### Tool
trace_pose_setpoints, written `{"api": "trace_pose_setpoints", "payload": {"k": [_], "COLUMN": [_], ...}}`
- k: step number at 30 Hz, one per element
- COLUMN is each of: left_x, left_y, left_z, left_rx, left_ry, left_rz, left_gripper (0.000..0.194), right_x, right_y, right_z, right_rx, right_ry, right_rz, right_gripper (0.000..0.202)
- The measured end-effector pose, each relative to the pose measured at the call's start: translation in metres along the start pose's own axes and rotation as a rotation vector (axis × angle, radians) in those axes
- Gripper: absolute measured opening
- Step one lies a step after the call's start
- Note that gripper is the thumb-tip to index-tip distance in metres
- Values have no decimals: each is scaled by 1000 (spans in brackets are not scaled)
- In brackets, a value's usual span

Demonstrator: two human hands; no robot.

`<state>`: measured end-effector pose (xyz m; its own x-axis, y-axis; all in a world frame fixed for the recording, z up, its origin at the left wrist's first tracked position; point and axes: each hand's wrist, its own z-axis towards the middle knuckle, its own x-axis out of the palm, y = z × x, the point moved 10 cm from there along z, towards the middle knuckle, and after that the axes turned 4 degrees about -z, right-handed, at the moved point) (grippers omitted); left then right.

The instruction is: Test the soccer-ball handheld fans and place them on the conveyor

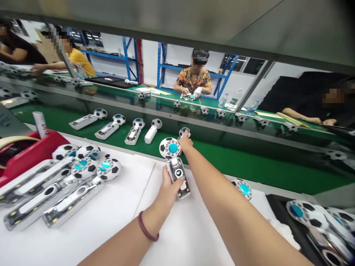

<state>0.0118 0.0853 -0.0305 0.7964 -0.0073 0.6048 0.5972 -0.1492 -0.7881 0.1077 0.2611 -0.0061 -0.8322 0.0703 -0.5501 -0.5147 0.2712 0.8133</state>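
Observation:
My left hand [166, 187] grips the clear handle of a handheld fan [174, 162] with a football-patterned head and a teal centre, held above the white table [116, 218]; my thumb rests on its small lit display. My right hand [185, 143] reaches forward over the green conveyor belt [235, 159] and holds or touches another fan [184, 132] there; its handle is hidden by the hand. A dark red band circles my left wrist.
Several fans lie in a row on the belt [111, 125] to the left. A batch of fans [63, 177] lies on the table at left beside a red tape dispenser [30, 147]. More fans sit at right [313, 221]. Other people work across the line.

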Motion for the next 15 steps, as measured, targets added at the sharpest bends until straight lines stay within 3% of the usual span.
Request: {"api": "trace_pose_setpoints", "payload": {"k": [4,7,9,11,15], "left_x": [8,17,23,28,36], "left_y": [-6,-6,-4,-2,-4], "left_z": [0,-2,-4,-7,-9], "left_rx": [-2,-62,-122,-176,-214], "left_ry": [61,100,132,162,186], "left_rz": [-90,-172,-199,-205,-168], "left_gripper": [54,50,48,48,55], "right_x": [-17,-52,-74,-88,-104], "right_y": [-3,-2,-2,-7,-34], "right_z": [-11,-40,-66,-94,-140], "right_rx": [-68,-171,-209,-166,57], "right_ry": [26,40,115,245,339], "right_rz": [208,360,508,704,860], "right_gripper": [108,93,74,56,58]}}
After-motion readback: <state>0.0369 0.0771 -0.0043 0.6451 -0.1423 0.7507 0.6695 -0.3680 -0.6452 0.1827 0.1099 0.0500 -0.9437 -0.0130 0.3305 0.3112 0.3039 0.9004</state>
